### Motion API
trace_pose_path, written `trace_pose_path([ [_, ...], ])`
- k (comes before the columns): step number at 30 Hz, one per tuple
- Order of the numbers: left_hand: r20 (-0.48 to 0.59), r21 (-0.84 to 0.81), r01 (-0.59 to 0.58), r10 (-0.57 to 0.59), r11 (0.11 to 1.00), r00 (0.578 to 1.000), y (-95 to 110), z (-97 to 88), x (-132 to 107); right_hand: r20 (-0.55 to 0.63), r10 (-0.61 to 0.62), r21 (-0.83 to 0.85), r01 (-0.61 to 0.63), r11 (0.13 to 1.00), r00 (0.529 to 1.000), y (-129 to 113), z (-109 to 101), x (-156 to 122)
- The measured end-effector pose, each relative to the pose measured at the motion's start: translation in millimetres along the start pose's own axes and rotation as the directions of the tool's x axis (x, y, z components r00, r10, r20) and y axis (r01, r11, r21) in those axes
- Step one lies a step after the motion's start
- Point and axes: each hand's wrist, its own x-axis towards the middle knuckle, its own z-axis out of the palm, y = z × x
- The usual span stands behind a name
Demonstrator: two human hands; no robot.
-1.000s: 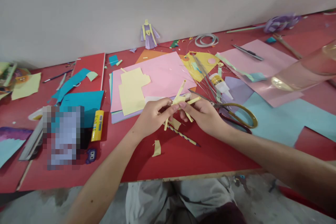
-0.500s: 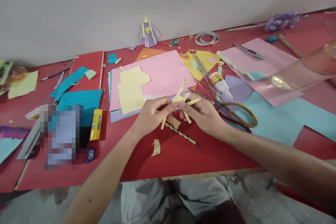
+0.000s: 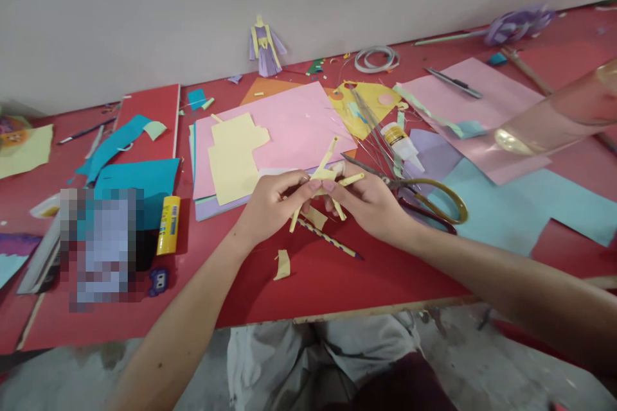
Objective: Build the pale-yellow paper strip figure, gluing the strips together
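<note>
My left hand (image 3: pixel 282 202) and my right hand (image 3: pixel 369 199) both pinch a small pale-yellow paper figure (image 3: pixel 326 175) above the table. Rolled paper tubes stick out of its flat middle like limbs, and both thumbs press on that middle. Some of my fingertips are hidden behind it. Below the hands lies a patterned pencil (image 3: pixel 332 243), beside a scrap of yellow paper (image 3: pixel 283 264). Just right of my right hand rest scissors (image 3: pixel 441 196) with yellow and dark red handles.
A glue bottle (image 3: pixel 401 144) lies behind the scissors. Left are a yellow glue stick (image 3: pixel 168 225) and a sharpener-like purple piece (image 3: pixel 158 282). Pink paper (image 3: pixel 289 109) carries cut yellow paper (image 3: pixel 234 157). A paper doll (image 3: pixel 265 48) leans on the wall. At right, a transparent bottle-like object (image 3: pixel 554 119) crosses the view.
The view has shifted slightly, so things on the table appear a little further left and higher. Both hands keep the same pinch on the paper figure.
</note>
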Motion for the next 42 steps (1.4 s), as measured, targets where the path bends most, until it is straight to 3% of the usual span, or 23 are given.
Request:
trace_pose_path([
  [5,-0.003,0.037,0.006,-0.006,0.999,1.0,-2.0,0.3,0.2,0.0,0.008,-0.009,-0.008,1.0,1.0,-0.1,1.0,-0.3],
  [12,0.038,0.258,-0.046,0.038,0.965,0.999,-7.9,1.7,3.1,0.04,0.093,0.09,-0.096,0.991,0.995,3.5,3.6,-1.1],
  [32,0.071,0.249,-0.055,0.039,0.967,0.997,-10.8,0.9,4.0,0.059,0.094,0.086,-0.099,0.991,0.994,5.9,4.0,0.2],
  [42,0.106,0.425,-0.091,0.051,0.9,0.993,-10.5,1.7,2.2,0.062,0.093,0.031,-0.095,0.995,0.994,6.6,3.6,-0.2],
])
